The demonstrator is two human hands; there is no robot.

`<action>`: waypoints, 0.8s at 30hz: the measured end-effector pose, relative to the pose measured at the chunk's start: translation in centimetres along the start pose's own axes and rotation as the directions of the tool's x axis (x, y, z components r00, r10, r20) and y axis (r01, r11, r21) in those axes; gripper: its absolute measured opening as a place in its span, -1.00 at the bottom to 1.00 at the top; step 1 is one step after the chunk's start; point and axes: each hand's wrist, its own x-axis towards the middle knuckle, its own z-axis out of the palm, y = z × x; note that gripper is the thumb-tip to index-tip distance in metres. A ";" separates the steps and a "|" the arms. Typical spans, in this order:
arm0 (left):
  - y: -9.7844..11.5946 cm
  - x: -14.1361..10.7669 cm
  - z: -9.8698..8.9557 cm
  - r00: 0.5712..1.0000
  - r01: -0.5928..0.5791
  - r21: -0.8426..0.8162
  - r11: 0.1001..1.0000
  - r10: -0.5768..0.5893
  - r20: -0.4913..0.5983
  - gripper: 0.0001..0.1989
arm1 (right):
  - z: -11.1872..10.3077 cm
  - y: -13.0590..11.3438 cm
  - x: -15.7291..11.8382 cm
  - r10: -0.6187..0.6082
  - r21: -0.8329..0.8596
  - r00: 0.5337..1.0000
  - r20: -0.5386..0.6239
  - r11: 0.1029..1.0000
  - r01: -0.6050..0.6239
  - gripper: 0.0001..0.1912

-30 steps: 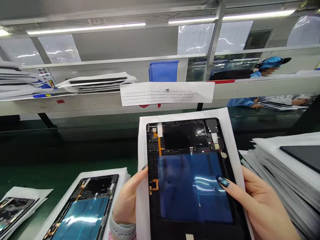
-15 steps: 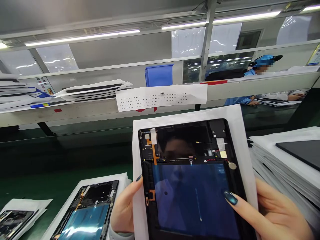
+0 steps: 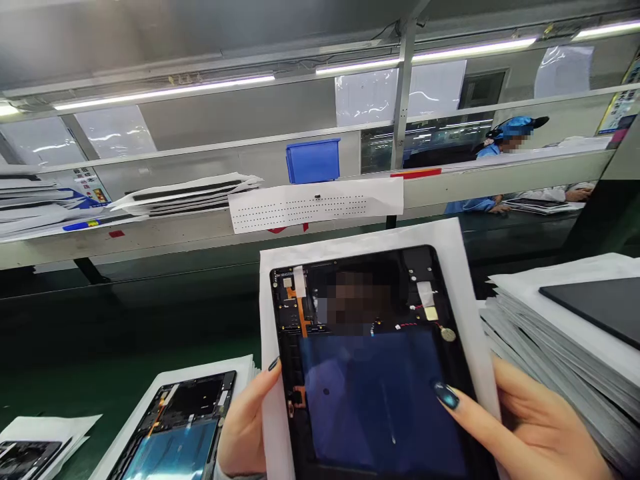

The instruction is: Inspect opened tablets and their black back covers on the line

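Note:
Between my two hands is a tablet with its inside exposed (image 3: 375,400), lying on a white sheet (image 3: 447,247). A dark blue battery fills its lower part, with orange flex cables and a round silver disc around it. My left hand (image 3: 247,420) grips the left edge, thumb on the tablet's side. My right hand (image 3: 535,420) clasps the right edge, its thumb pressed on the front and the fingers behind the sheet. Beside my left hand, a second opened tablet (image 3: 175,433) rests on a stack of white sheets.
Another opened tablet (image 3: 30,457) lies at the lower left on the green bench (image 3: 120,333). A tall stack of sheets (image 3: 560,360) with a dark panel (image 3: 600,300) on top stands at right. A shelf (image 3: 200,223) crosses ahead, holding a blue bin (image 3: 313,161). A co-worker (image 3: 513,137) sits beyond.
The view has shifted slightly, so the shelf sits a little lower and the held tablet a bit further left in the picture. Both hands keep their hold.

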 end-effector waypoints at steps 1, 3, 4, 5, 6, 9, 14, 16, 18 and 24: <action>0.0 0.1 0.1 1.000 -0.005 0.001 1.000 0.005 -0.031 -0.51 | -0.1 0.0 0.4 -0.001 0.015 0.999 0.049 1.000 0.000 -0.45; -0.1 0.4 0.6 0.996 0.013 -0.001 1.000 -0.013 -0.083 -0.57 | -0.3 0.1 1.3 0.009 0.047 0.994 0.113 0.999 -0.015 -0.47; -0.1 0.5 0.8 0.994 0.035 0.000 0.999 -0.035 -0.107 -0.61 | -0.3 0.0 1.6 0.025 0.063 0.992 0.126 0.997 -0.033 -0.48; -0.2 0.7 1.0 0.990 0.060 0.006 0.998 -0.058 -0.131 -0.67 | -0.3 0.0 1.9 0.043 0.080 0.990 0.134 0.995 -0.054 -0.47; -0.2 0.8 1.2 0.986 0.079 0.019 0.997 -0.075 -0.151 -0.73 | -0.2 -0.1 2.1 0.059 0.093 0.988 0.143 0.993 -0.072 -0.46; -0.1 1.0 1.4 0.977 0.088 0.084 0.993 -0.070 -0.200 -0.83 | 0.1 -0.4 2.2 0.075 0.119 0.986 0.147 0.989 -0.093 -0.47; -0.3 1.1 0.6 0.959 0.029 0.189 0.981 0.027 -0.283 -0.78 | 0.8 -1.2 1.6 0.078 0.122 0.992 0.100 0.988 -0.090 -0.51; -0.5 1.1 0.1 0.953 0.001 0.219 0.976 0.065 -0.297 -0.75 | 1.0 -1.4 1.4 0.086 0.125 0.991 0.097 0.987 -0.098 -0.52; -0.7 1.1 -0.3 0.937 -0.021 0.261 0.965 0.111 -0.332 -0.73 | 1.0 -1.5 1.3 0.092 0.148 0.990 0.110 0.983 -0.108 -0.55; 0.1 0.9 -0.4 0.746 0.084 0.620 0.780 0.363 -0.559 -0.58 | 0.9 -0.4 2.8 0.063 0.192 0.947 0.315 0.973 -0.129 -0.57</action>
